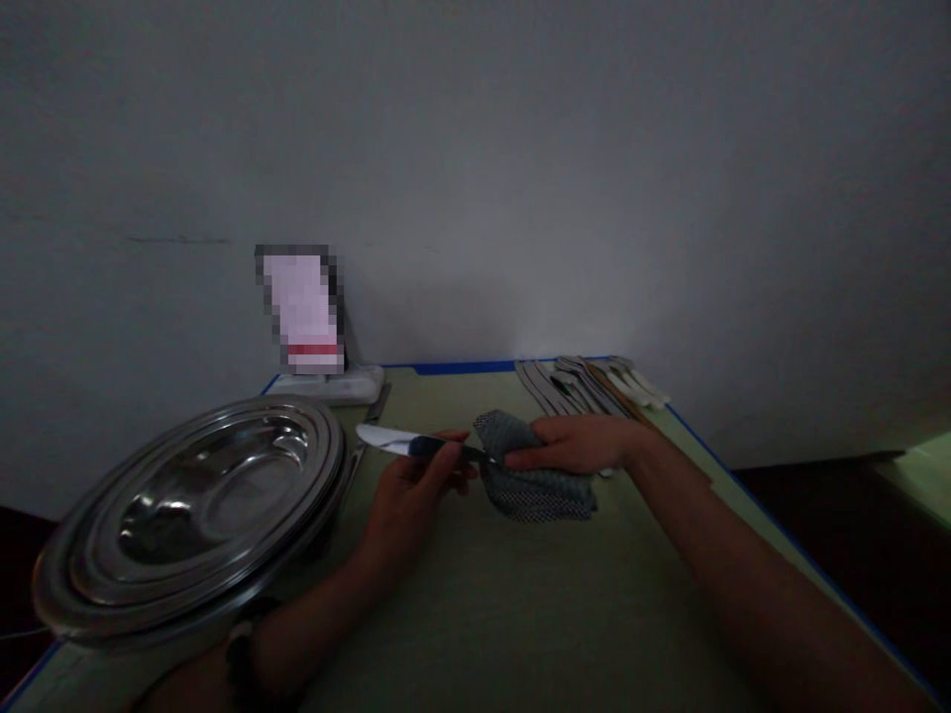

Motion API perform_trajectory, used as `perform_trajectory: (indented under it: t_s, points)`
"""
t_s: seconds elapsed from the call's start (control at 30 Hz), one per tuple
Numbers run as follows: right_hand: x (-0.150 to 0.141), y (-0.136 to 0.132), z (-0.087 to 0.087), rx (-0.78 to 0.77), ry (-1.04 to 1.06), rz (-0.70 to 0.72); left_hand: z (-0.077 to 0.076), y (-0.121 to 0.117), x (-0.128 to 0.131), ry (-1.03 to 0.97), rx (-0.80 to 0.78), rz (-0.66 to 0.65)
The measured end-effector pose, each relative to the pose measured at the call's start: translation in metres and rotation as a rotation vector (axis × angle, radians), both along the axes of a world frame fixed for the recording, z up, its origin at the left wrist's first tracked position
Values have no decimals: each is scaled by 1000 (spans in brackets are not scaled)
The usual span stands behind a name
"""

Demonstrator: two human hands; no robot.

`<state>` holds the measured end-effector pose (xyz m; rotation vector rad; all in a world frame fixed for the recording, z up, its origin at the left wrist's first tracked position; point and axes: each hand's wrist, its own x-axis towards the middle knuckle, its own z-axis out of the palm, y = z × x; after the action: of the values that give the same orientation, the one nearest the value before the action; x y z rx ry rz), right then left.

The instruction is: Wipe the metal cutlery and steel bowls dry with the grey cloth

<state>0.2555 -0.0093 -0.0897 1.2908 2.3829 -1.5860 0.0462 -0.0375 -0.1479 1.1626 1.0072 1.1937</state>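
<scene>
Between my two hands a table knife [389, 440] is held level above the table, its shiny blade pointing left. My left hand [423, 485] pinches it near the middle, thumb on top and fingers beneath. A grey checked cloth [539, 495] is wrapped around the knife's right end, which it hides. My right hand [576, 443] is closed on this cloth, gripping the handle through it. Part of the cloth hangs down below my right hand.
Several metal bowls or plates [297, 535] are stacked at the left. Behind them a blurred phone-like screen [304, 307] stands on a white base [364, 384]. Cutlery [542, 386] lies in a row at the back right of the table [505, 614], near the wall [475, 178].
</scene>
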Motion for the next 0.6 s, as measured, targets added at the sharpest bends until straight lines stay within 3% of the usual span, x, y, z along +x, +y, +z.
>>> perform_trajectory:
  t_s: [0.13,0.43,0.6]
  points:
    - [-4,1,0,49,-51,-15,3,-1,-2,49,-9,75]
    - [46,5,17,178,-143,-262,3,-1,-1,-122,-41,107]
    - [58,10,19,401,-292,-424,2,-1,-2,-49,-12,81]
